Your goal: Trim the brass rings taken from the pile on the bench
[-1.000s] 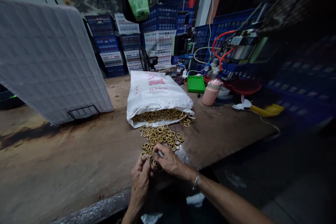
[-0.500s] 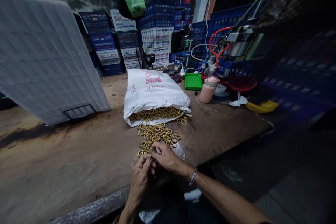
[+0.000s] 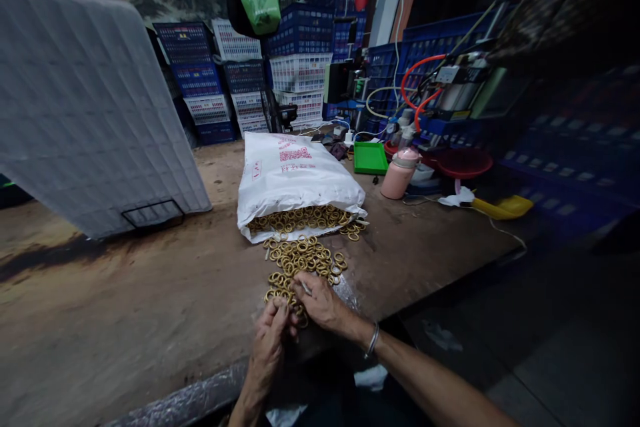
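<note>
Many brass-coloured rings (image 3: 300,257) lie in a loose heap on the table, spilling from the mouth of a white woven sack (image 3: 297,173) printed in red. At the near edge of the heap my left hand (image 3: 273,330) is closed in a pinch, thumb against forefinger; what sits between the fingertips is too small to make out. My right hand (image 3: 323,307) rests just right of it, over the rings, with its fingers curled round a small pale-grey thing (image 3: 306,288) that shows only as a short sliver. A gap separates the two hands.
A tall pale ribbed panel (image 3: 100,113) stands on the left of the brown table (image 3: 125,320). Behind the sack are stacked crates (image 3: 300,73) and a green tray (image 3: 370,157). A pink bottle (image 3: 400,173), a yellow scoop (image 3: 503,207) and an air-hosed machine (image 3: 457,90) stand right.
My hands were touching at the fingertips and have drawn apart, the right one moving slightly rightward. More rings show between them. The view has shifted a little.
</note>
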